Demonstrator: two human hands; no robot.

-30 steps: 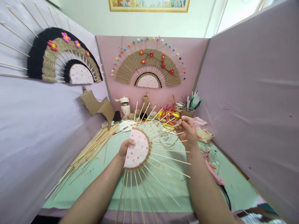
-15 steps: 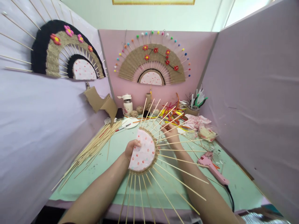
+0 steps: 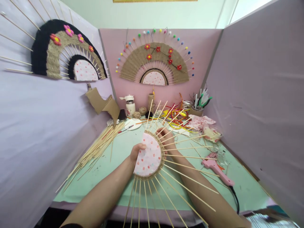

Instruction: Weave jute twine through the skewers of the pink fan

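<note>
My left hand [image 3: 137, 152] grips a fan frame by its straight edge, thumb across the front. The frame's half-round centre [image 3: 149, 155] is white with pink-red dots and has a rim of woven brown twine [image 3: 162, 158]. Thin bamboo sticks [image 3: 190, 171] spread out from that rim. Behind the upper sticks, my right hand [image 3: 166, 136] has its fingers pinched together close to the rim, partly covered by the sticks. A thin strand of twine [image 3: 175, 138] loops beside it; the exact grip on the strand is hard to see.
Loose bamboo sticks [image 3: 99, 148] lie at left beside a paintbrush [image 3: 125, 128]. A pink glue gun [image 3: 218, 171] with a black cable rests at right. Twine balls [image 3: 136, 115], a bottle [image 3: 130, 107], coloured pipe cleaners [image 3: 175, 117] and dotted cloth [image 3: 201, 122] line the back. Finished fans [image 3: 154, 60] hang on the panels.
The fan frame and my left hand have shifted slightly right. My right hand has moved left, closer to the woven rim and the upper sticks.
</note>
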